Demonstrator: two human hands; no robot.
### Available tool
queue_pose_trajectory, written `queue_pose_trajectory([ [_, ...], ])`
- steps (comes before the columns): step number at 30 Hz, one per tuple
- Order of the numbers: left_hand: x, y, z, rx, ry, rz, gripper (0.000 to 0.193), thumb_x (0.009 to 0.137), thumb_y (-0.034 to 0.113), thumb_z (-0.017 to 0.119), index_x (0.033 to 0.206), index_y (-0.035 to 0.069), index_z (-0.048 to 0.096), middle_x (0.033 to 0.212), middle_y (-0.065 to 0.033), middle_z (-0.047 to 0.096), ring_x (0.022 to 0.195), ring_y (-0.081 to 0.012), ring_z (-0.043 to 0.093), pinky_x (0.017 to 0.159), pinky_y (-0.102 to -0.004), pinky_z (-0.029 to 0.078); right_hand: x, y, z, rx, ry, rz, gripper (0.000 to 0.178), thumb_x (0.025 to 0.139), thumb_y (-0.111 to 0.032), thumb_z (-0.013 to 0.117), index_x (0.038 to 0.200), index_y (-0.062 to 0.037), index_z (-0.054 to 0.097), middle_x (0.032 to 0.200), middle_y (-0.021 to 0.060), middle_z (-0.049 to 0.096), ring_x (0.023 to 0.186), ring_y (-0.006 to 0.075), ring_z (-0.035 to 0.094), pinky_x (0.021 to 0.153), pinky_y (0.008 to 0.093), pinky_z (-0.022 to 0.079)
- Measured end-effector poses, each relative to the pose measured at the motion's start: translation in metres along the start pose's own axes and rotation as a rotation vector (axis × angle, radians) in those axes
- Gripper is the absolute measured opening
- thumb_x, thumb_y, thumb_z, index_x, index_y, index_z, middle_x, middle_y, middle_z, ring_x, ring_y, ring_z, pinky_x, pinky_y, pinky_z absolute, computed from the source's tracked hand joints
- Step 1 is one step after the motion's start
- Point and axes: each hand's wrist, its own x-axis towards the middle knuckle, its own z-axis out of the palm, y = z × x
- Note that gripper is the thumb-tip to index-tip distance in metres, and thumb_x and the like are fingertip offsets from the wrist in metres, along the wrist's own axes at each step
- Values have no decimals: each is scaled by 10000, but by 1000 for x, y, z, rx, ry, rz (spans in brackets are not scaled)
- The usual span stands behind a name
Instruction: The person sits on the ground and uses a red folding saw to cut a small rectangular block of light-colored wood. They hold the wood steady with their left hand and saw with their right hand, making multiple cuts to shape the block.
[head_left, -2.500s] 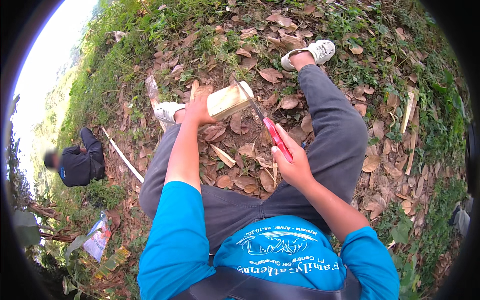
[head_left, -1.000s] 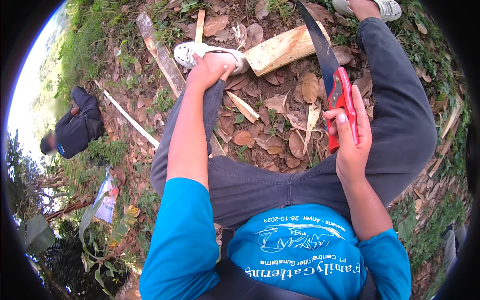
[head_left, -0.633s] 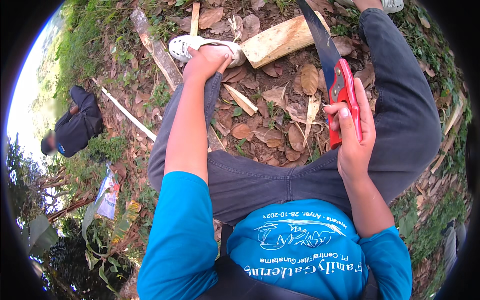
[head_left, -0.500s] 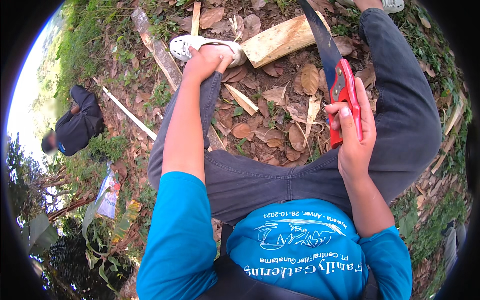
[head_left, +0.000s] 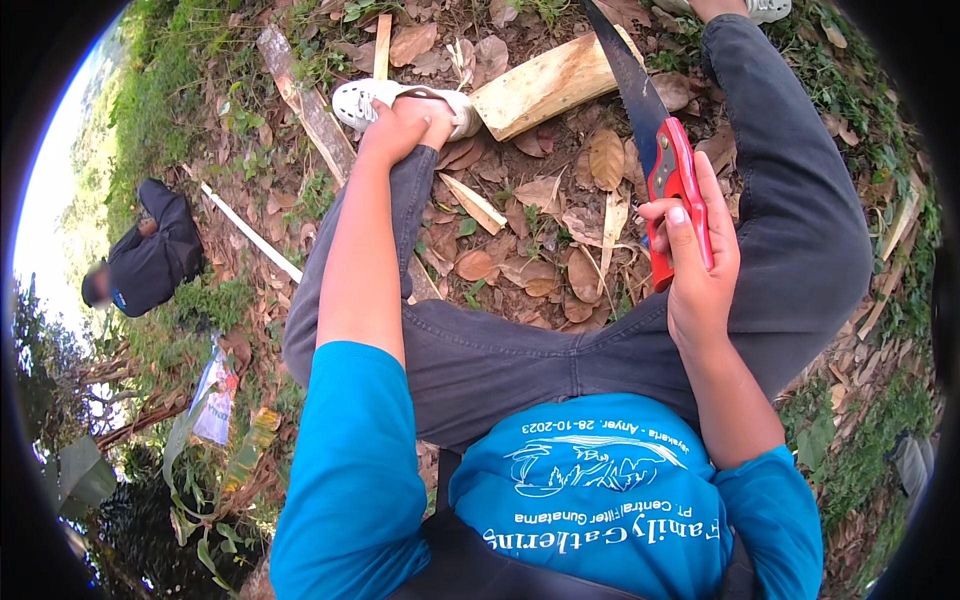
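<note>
One saw [head_left: 652, 130]: held by us in the right hand [head_left: 698, 255], thumb and fingers about the red handle [head_left: 684, 165], forefinger laid along its side.
Blade [head_left: 630, 80]: dark, toothed, directed forward, away from our body.
Left hand [head_left: 395, 132]: rests over our left foot [head_left: 428, 107] at the white shoe [head_left: 354, 104]; how firmly the fingers close, we cannot tell.
Wood block [head_left: 550, 85]: lies between our feet on leaf-covered ground [head_left: 543, 270], left end just beside the shoe; right end partly behind the blade in our view, contact unclear.
Splinter [head_left: 472, 204]: pale, nearer to us than the block.
Plank [head_left: 305, 105]: aslant, left of the shoe.
Left background: person in dark clothes [head_left: 155, 250]; printed plastic bag [head_left: 213, 400] below, in our view.
</note>
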Motion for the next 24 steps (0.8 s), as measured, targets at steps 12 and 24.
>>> queue_pose_trajectory([
  [12, -64, 169, 59, 327, 360, 573, 1254, 716, 670, 821, 1679, 210, 161, 1642, -214, 308, 1477, -445, 370, 1178, -612, 324, 5, 6, -18, -46, 7, -48, 585, 1054, -76, 572, 1601, -24, 373, 1059, 82, 738, 790, 41, 583, 738, 226, 499],
  [24, 11, 155, -44, 394, 256, 828, 1118, 673, 379, 920, 1625, 219, 356, 1340, -197, 581, 1225, -416, 580, 1069, -468, 472, -2, 9, -25, -36, -50, -129, 624, 1061, -88, 559, 1635, -54, 317, 1050, 61, 727, 821, 54, 600, 781, 236, 504],
])
